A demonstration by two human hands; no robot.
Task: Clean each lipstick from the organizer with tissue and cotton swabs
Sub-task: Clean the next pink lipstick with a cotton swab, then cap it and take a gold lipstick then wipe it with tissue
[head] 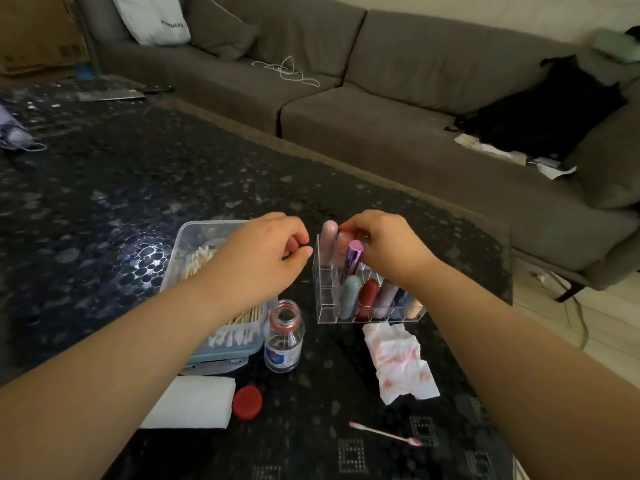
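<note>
A clear plastic organizer (325, 299) stands on the dark table and holds several lipsticks, among them a red lipstick (367, 296) in the front row and a tilted metallic purple lipstick (355, 255) in the back row. My right hand (384, 247) reaches over the back row, and its fingertips pinch the top of a peach-pink lipstick (343, 241) standing in its slot. My left hand (263, 258) hovers just left of the organizer with fingers loosely curled, holding nothing. A crumpled, red-stained tissue (401, 362) lies in front of the organizer. A used cotton swab (384, 434) lies nearer to me.
A clear box of cotton swabs (228, 336) sits under my left forearm. Beside it stands an open small bottle (284, 341), with its red cap (247, 402) and a white tissue pack (190, 401) in front. A grey sofa (381, 98) runs behind the table.
</note>
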